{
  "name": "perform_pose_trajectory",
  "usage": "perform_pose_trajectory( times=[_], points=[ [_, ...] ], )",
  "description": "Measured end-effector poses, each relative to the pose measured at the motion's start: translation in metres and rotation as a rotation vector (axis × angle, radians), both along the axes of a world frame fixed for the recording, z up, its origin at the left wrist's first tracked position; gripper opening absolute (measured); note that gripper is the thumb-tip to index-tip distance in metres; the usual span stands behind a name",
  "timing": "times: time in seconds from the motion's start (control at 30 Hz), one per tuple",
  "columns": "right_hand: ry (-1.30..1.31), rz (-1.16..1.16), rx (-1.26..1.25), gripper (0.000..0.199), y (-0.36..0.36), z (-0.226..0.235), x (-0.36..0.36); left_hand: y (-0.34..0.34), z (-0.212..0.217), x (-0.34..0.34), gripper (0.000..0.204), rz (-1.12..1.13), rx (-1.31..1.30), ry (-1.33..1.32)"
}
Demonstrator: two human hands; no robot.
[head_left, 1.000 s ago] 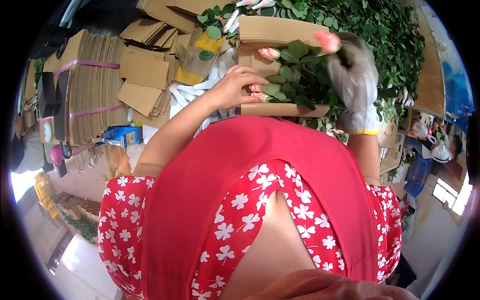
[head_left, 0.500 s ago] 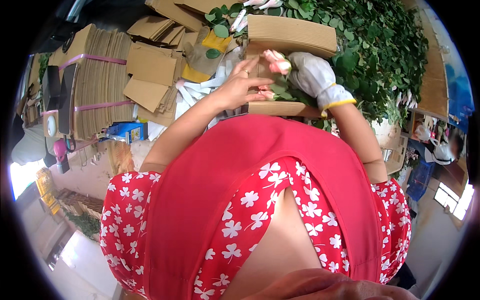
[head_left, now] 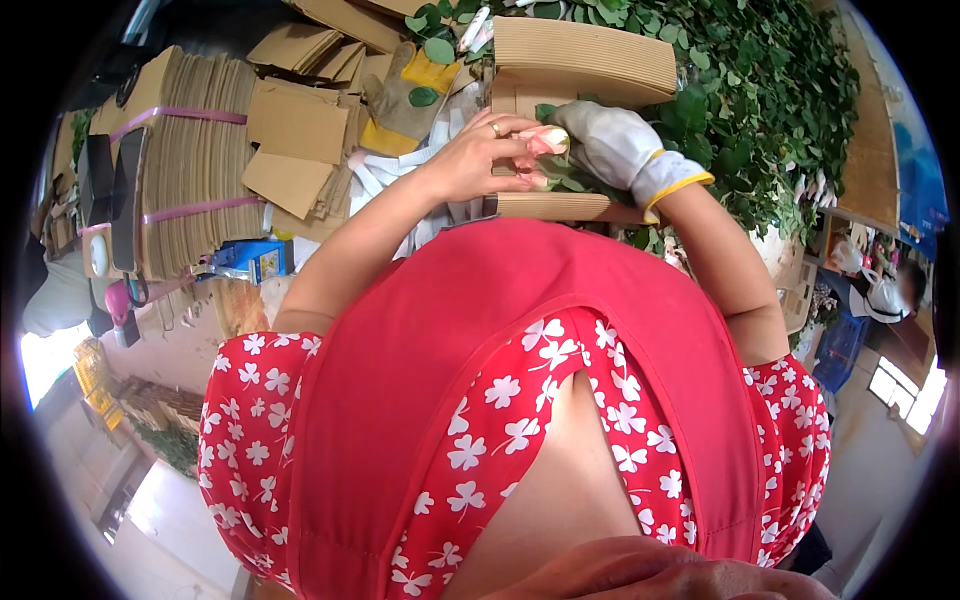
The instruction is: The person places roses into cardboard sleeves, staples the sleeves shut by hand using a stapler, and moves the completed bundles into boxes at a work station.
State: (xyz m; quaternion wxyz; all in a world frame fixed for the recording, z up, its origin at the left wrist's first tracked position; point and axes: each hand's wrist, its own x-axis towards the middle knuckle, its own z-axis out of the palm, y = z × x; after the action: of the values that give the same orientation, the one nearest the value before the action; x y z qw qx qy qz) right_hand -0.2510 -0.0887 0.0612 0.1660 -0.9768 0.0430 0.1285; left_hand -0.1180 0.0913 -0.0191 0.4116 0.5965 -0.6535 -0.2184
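My left hand [head_left: 482,160], bare with a ring, reaches in from the left with its fingers apart and lightly bent, touching the pink roses. The upper pink rose [head_left: 548,140] lies between this hand and my right hand [head_left: 612,145], which wears a white glove with a yellow cuff. The gloved fingers are closed around the stem side of the rose, where the stem itself is hidden. Just below, another pink rose [head_left: 538,182] shows its bloom beside green leaves. Both lie over a corrugated cardboard wrap [head_left: 585,60], whose near edge stands by my red apron [head_left: 520,260].
A large heap of green foliage [head_left: 770,100] fills the right side. At left stand cardboard stacks [head_left: 195,160] bound with pink straps, with loose cardboard pieces [head_left: 300,125] beside them. A grey-and-yellow glove [head_left: 400,105] and white strips [head_left: 385,175] lie near my left hand. Another person [head_left: 890,290] is at far right.
The upper rose has come down and slightly left, toward the lower one. My left fingers have drawn in from a wide spread to the blooms; my gloved hand has shifted slightly left.
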Motion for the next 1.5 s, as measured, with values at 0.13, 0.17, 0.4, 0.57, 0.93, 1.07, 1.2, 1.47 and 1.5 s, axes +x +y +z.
perform_pose_trajectory(
  times=[0.13, 0.17, 0.4, 0.57, 0.93, 1.07, 1.2, 1.47, 1.5],
  points=[
    [-0.107, -0.25, 0.352, 0.033, -0.019, 0.038, -0.006, -0.002, -0.003, -0.006, 0.024, 0.064, 0.007, -0.025],
    [-0.117, -0.393, 0.351, 0.023, -0.016, 0.044, -0.002, -0.005, -0.008, -0.009, 0.025, 0.106, -0.007, -0.008],
    [-0.465, -0.066, -0.167, 0.013, -0.006, 0.0, 0.006, -0.01, -0.011, -0.016, 0.041, 0.217, 0.064, 0.121],
    [-0.39, -0.031, -0.147, 0.013, -0.004, -0.02, 0.007, -0.004, -0.011, -0.014, 0.049, 0.265, 0.057, -0.035],
    [-0.614, -0.03, -0.07, 0.023, -0.002, 0.033, -0.018, -0.022, 0.008, -0.003, 0.025, 0.223, 0.095, -0.008],
    [-0.736, -0.565, -0.164, 0.038, -0.035, 0.043, -0.069, -0.031, 0.012, -0.013, 0.016, 0.286, 0.09, 0.029],
    [-0.226, -0.661, -0.268, 0.053, -0.071, -0.07, -0.118, -0.032, 0.01, -0.012, 0.019, 0.255, 0.027, -0.048],
    [-0.402, -0.98, 0.213, 0.046, -0.08, -0.001, -0.095, -0.027, 0.023, -0.013, 0.033, 0.372, 0.231, 0.087],
    [-0.586, -1.026, 0.135, 0.039, -0.092, -0.001, -0.093, -0.026, 0.016, -0.009, 0.037, 0.322, 0.166, 0.049]
  ],
)
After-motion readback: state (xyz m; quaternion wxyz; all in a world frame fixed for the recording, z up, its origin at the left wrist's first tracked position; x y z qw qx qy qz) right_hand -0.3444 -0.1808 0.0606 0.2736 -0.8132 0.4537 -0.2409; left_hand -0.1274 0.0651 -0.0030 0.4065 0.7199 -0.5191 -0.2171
